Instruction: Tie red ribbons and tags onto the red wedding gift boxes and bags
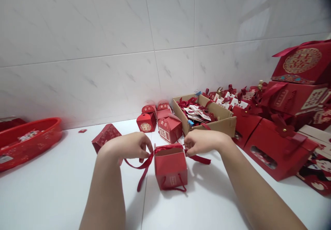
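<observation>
Red ribbon (169, 148) pinched by left hand (133, 145), right hand (200, 141); wrists bent inward.

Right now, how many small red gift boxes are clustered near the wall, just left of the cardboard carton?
4: front-left box, rear-left box, rear-right box, and front-right box beside the cardboard carton. More may be hidden behind them.
</observation>
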Demonstrator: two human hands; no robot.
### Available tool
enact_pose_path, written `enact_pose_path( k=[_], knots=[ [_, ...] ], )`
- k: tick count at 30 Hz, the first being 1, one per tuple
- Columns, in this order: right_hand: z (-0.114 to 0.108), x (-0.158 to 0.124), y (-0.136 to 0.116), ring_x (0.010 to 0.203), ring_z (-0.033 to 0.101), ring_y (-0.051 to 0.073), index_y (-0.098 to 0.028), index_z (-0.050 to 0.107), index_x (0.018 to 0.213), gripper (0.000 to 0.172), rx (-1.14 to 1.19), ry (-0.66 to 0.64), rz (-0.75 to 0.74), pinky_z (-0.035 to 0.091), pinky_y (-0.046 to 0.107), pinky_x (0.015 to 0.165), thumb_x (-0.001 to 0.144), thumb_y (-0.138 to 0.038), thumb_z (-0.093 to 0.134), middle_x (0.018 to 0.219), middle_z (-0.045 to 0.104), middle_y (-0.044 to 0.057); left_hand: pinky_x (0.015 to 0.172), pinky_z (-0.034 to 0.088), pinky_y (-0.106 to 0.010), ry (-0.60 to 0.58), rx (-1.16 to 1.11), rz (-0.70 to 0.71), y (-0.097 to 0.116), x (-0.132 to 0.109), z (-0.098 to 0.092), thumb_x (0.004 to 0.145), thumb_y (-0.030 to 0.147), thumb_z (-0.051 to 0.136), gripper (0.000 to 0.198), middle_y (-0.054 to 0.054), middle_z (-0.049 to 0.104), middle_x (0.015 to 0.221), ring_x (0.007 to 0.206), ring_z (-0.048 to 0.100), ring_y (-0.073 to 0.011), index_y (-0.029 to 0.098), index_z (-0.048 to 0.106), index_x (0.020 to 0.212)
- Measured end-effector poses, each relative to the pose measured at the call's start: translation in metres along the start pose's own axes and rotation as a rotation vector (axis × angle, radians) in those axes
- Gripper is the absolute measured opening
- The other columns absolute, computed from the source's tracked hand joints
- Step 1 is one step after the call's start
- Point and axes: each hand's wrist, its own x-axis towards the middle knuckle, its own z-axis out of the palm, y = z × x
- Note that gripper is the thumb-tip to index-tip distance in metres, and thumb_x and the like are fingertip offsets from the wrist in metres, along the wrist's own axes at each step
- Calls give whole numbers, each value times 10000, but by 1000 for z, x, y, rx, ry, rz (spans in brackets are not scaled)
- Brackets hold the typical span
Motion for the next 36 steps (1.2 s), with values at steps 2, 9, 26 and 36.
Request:
enact_pose_path(
  k=[2, 9, 26, 36],
  knots=[
    [-3, -3, 5, 602, 522, 121, -181, 543, 694, 119, 15, 36, -28, 322, 224, 498, 738, -291, 549, 697, 596, -5, 472, 336, -220, -61, 7, 42, 4, 2, 0, 631, 260, 540, 234, -22, 649, 655, 585, 553, -174, 231, 717, 782],
    [-12, -16, 8, 556, 590, 123, -182, 510, 776, 263, 291, -48, -134, 406, 209, 518, 843, -436, 495, 657, 584, -6, 444, 264, -223, 19, -48, 49, 9, -2, 0, 640, 308, 538, 140, -4, 538, 578, 491, 400, -127, 200, 607, 584],
    [-3, 3, 2, 408, 411, 93, -173, 407, 514, 245, 79, 57, 155, 277, 230, 403, 716, -269, 508, 497, 474, -11, 481, 189, -249, -183, -241, 114, 2, 11, -1, 601, 217, 494, 98, 33, 309, 543, 501, 238, -97, 179, 434, 533],
    [-15, -11, 7, 428, 372, 96, -183, 450, 571, 289, 81, 100, 145, 248, 242, 393, 783, -372, 501, 497, 454, -21, 481, 89, -282, -146, -394, 40, -4, 12, -2, 596, 227, 505, 262, 45, 185, 525, 470, 114, -89, 191, 275, 476]
  ],
)
